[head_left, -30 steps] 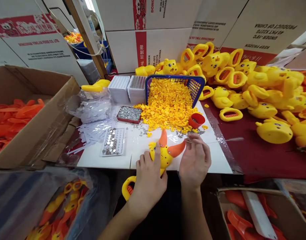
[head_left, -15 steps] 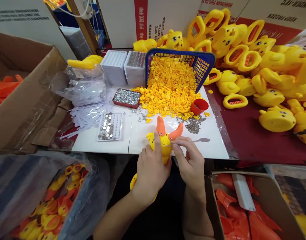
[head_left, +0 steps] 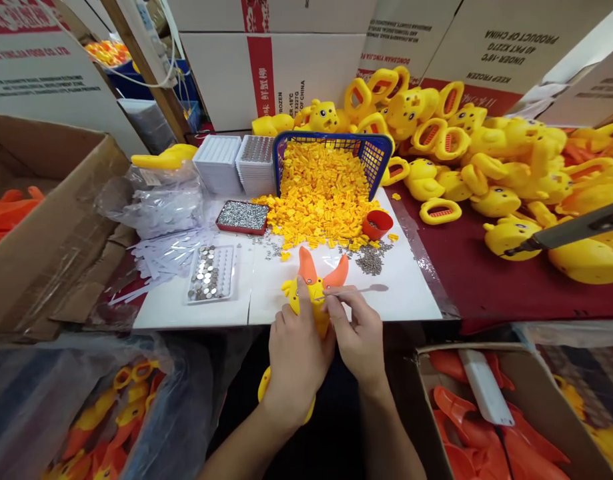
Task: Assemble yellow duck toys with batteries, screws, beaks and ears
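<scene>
My left hand (head_left: 297,350) is closed around a yellow toy duck (head_left: 320,325), its index finger stretched along the head. Two orange bill halves (head_left: 337,272) stand spread apart at the duck's far end. In my right hand (head_left: 360,337) a thin, pale plastic strip (head_left: 377,288) is pinched, with its rounded flat end pointing right. The strip's other end meets the duck's head between the bill halves; whether it has gone inside I cannot tell. Similar white strips (head_left: 159,260) lie in a pile on the left of the table.
Small yellow parts (head_left: 326,193) spill from a blue basket (head_left: 386,150). Around them are a red cup (head_left: 377,225), loose screws (head_left: 370,260), a red tray of metal bits (head_left: 243,217) and a white tray of discs (head_left: 211,273). A dark tool (head_left: 576,230) juts in at right above yellow toys (head_left: 486,143).
The view has tilted up and shifted right, so the table sits lower and further left. The dark tool at right now reaches further in. Both hands keep their grip on duck and strip.
</scene>
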`<state>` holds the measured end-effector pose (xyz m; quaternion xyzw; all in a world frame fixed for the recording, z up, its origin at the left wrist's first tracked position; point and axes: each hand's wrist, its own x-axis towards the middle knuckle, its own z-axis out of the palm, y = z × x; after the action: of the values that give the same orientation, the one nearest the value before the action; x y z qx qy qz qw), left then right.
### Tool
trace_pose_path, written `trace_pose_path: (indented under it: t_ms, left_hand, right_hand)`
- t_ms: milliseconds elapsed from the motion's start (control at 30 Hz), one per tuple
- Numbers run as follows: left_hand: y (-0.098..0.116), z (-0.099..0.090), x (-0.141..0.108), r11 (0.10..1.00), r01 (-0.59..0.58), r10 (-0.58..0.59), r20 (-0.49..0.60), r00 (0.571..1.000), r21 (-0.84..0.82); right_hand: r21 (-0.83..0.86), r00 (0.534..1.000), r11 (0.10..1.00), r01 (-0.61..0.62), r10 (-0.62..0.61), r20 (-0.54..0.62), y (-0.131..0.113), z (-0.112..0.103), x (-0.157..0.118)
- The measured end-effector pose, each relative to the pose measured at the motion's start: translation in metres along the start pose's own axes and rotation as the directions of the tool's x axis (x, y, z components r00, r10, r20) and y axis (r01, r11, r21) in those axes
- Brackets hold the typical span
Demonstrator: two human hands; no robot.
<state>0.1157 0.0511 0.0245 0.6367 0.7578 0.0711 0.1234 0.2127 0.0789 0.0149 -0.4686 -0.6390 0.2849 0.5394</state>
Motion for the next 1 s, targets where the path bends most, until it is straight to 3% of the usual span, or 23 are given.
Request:
trace_pose_path:
  t_ms: [100, 200, 400, 567, 733, 1000]
  left_hand:
    - [-0.001, 0.0, 0.0, 0.999, -0.005, 0.005, 0.007, 1.0, -0.035]
    - [-0.003, 0.001, 0.0, 0.998, -0.01, 0.01, -0.007, 1.0, -0.062]
    - [-0.003, 0.006, 0.001, 0.998, -0.029, 0.026, -0.043, 0.999, -0.058]
    - [0.001, 0.007, -0.001, 1.0, -0.015, 0.015, -0.027, 1.0, 0.005]
    - [0.002, 0.007, -0.003, 0.999, -0.024, 0.025, -0.022, 0.999, 0.047]
    - [0.005, -0.001, -0.005, 0.988, -0.039, 0.03, 0.061, 0.998, 0.149]
  right_hand:
    - [0.159, 0.996, 0.983, -0.088, 0.083, 0.04, 0.002, -0.004, -0.002]
    - [0.18, 0.997, 0.981, -0.076, 0.069, 0.046, 0.002, -0.008, -0.002]
    - [-0.052, 0.995, 0.999, -0.003, 0.008, 0.103, -0.006, -0.017, -0.002]
    - [-0.285, 0.988, 0.947, 0.149, -0.133, 0.074, -0.01, -0.027, 0.0]
    - [-0.378, 0.961, 0.885, 0.273, -0.235, 0.144, -0.013, -0.032, 0.0]
    - [-0.441, 0.944, 0.842, 0.31, -0.218, 0.248, -0.02, -0.02, -0.006]
